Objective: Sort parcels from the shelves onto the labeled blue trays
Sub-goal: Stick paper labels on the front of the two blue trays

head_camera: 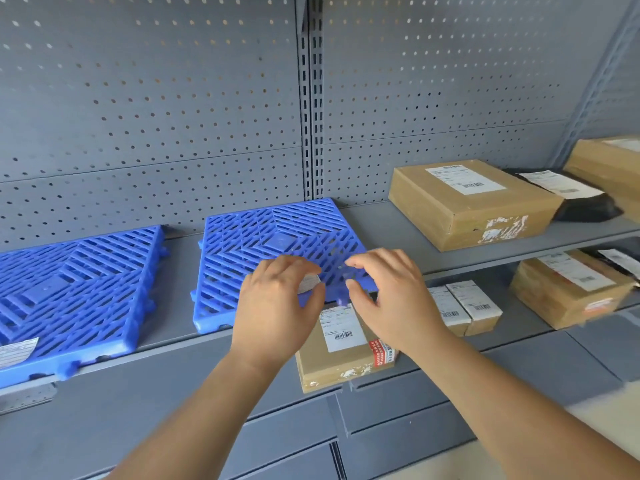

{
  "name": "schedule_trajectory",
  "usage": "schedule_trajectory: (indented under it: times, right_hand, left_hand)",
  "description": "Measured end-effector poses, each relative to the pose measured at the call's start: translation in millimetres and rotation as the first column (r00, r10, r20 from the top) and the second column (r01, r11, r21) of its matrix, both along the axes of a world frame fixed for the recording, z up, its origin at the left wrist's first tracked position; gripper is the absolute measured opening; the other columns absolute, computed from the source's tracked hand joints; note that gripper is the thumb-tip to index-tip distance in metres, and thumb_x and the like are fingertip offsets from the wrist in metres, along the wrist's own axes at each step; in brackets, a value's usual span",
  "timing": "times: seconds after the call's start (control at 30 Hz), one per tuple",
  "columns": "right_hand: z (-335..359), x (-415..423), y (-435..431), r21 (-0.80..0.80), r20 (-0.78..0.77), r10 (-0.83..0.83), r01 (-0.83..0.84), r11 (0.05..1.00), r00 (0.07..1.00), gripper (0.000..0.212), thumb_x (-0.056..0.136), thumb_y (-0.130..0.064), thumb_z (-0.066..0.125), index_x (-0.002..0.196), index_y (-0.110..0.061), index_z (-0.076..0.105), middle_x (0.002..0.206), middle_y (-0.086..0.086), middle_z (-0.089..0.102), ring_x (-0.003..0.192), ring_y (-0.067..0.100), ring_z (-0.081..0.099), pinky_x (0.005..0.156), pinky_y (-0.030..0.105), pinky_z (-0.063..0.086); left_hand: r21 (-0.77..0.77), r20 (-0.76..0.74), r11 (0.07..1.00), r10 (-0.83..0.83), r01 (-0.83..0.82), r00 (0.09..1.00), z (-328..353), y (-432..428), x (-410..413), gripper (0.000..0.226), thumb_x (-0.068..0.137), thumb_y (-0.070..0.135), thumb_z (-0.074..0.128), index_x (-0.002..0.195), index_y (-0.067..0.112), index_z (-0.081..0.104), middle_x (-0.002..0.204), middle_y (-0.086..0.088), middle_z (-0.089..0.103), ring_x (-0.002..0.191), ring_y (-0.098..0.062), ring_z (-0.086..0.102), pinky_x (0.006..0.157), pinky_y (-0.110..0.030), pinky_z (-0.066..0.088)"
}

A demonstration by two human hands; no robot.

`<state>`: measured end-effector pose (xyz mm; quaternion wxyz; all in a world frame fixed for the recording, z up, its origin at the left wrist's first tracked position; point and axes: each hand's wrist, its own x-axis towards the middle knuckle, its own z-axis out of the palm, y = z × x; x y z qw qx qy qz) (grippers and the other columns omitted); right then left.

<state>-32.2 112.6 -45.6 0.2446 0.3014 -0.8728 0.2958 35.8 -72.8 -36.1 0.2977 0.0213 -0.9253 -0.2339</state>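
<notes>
While our L hand (273,306) curls over the label (309,283) of the blue tray (277,233), grip we cannot tell, R hand (388,296) hangs loose, empty; prob. label check, next needs parcel (332,365) at 6 o'clock.

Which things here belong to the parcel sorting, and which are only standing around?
Belong: blue slatted plastic trays, brown cardboard parcels, black plastic mailer bag, white paper label pinched by left hand.
Merely there: grey perforated metal back panel, grey lower panels.
</notes>
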Motion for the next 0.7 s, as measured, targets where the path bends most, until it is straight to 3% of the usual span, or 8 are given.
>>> schedule_trajectory:
  times: [0.3,0.47,0.7]
  right_hand:
    - [15,-3,124,0.008,0.05,-0.223,0.222,0.975,0.974,0.037,0.091,-0.04,0.053,0.121,-0.02,0.063,0.115,-0.004,0.066,0.106,0.025,0.056,0.088,0.042,0.048]
    - [27,-9,225,0.011,0.069,-0.327,0.327,0.945,0.943,0.037,0.093,-0.037,0.06,0.127,-0.023,0.06,0.122,-0.005,0.063,0.112,0.024,0.054,0.087,0.039,0.048]
    - [34,-24,355,-0.036,0.148,-0.406,0.416,0.909,0.902,0.041,0.095,-0.037,0.059,0.132,-0.02,0.057,0.13,-0.001,0.061,0.121,0.024,0.051,0.099,0.041,0.045]
  left_hand:
    - [-0.093,0.029,0.994,-0.051,0.054,0.998,14,109,-28,0.034,0.085,0.042,0.057,0.11,0.024,0.072,0.111,0.003,0.071,0.101,-0.029,0.063,0.088,-0.047,0.052]
    - [-0.097,0.004,0.991,-0.088,0.088,0.996,25,208,-47,0.039,0.088,0.036,0.069,0.124,0.024,0.064,0.118,0.002,0.066,0.106,-0.028,0.059,0.089,-0.045,0.051]
    - [-0.094,0.005,0.976,-0.195,0.195,0.981,31,341,-72,0.046,0.092,0.038,0.063,0.135,0.022,0.057,0.128,0.003,0.06,0.117,-0.023,0.054,0.098,-0.041,0.048]
